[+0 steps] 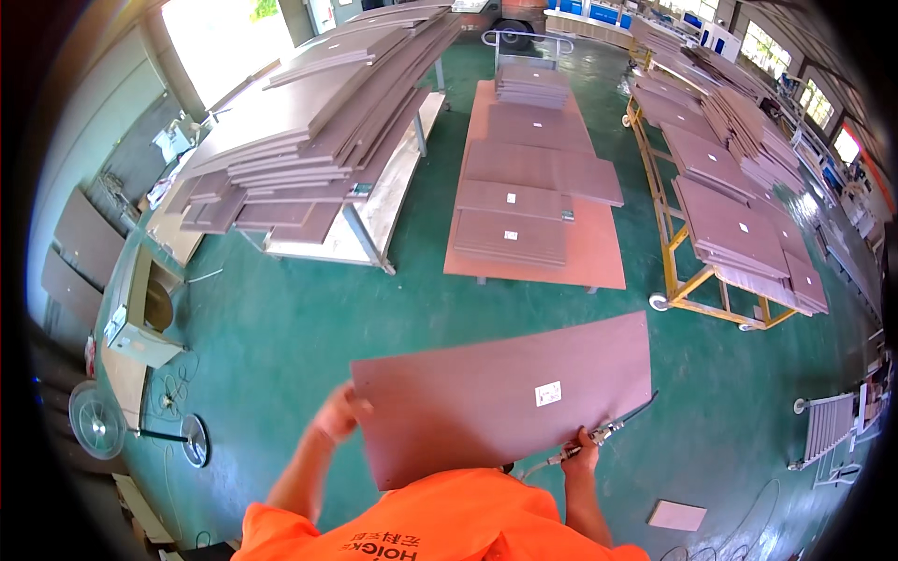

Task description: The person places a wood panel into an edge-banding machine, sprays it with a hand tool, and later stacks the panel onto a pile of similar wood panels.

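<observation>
1. Brown panel (496,397): a rectangular board held in front of the person, above the green floor (281,318), broad face showing, right end farther from the body than the left. It bears 1 white label (548,394), right of centre.
2. Left hand (341,411): closed round the panel's left edge, fingers lapping onto the face; blur softens their outline.
3. Right hand (582,453): wrapped round a metal air gun (603,434) at the panel's lower right edge. Whether this hand also touches the board, I cannot tell from here. The slender dark nozzle (642,409) points up and to the right; a pale hose (538,466) runs back toward the orange shirt (449,514).
4. Straight ahead of us: a low cart (599,262) with an orange-brown top, carrying brown boards, 1 stack near the push handle (527,39).
5. To the left, a metal-legged desk (363,236) heaped with layered panels; to the right, a yellow trolley (694,283) loaded with more, several labelled in white.
6. On the floor: a small board (677,515), lying flat at lower right, and a pedestal fan (95,421) at lower left.
</observation>
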The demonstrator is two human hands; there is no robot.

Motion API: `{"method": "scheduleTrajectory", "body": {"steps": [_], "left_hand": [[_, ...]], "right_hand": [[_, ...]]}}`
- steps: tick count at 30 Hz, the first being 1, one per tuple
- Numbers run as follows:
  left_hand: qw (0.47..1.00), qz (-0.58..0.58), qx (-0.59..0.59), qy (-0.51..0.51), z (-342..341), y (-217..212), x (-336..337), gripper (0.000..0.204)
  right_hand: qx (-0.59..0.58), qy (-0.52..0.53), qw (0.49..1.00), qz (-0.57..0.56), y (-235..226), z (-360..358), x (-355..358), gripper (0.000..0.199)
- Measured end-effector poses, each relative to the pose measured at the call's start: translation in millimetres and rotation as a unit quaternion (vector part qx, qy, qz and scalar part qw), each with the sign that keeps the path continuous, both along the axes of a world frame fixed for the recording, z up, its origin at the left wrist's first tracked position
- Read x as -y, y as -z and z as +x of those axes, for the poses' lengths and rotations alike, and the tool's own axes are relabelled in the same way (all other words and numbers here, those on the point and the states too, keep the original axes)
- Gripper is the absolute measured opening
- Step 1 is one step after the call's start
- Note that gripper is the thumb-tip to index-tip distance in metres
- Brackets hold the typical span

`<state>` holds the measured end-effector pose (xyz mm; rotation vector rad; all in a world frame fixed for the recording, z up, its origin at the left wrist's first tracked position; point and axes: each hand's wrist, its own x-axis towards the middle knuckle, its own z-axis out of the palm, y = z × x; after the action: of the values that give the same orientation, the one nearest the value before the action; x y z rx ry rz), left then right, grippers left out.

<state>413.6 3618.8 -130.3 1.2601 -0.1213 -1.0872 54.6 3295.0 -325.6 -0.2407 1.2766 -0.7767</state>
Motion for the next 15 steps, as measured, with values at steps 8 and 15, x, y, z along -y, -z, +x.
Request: {"method": "scheduleTrajectory", "body": {"steps": [8, 15], "left_hand": [[0.983, -0.017, -0.154, 0.097, 92, 40, 179, 0.053], [0.985, 0.022, -0.120, 0.125, 192, 17, 302, 0.052]], "right_hand": [[-0.107, -0.002, 0.991, 0.079, 26, 90, 126, 0.022], [-0.109, 0.044, 0.980, 0.162, 65, 191, 210, 0.013]]}}
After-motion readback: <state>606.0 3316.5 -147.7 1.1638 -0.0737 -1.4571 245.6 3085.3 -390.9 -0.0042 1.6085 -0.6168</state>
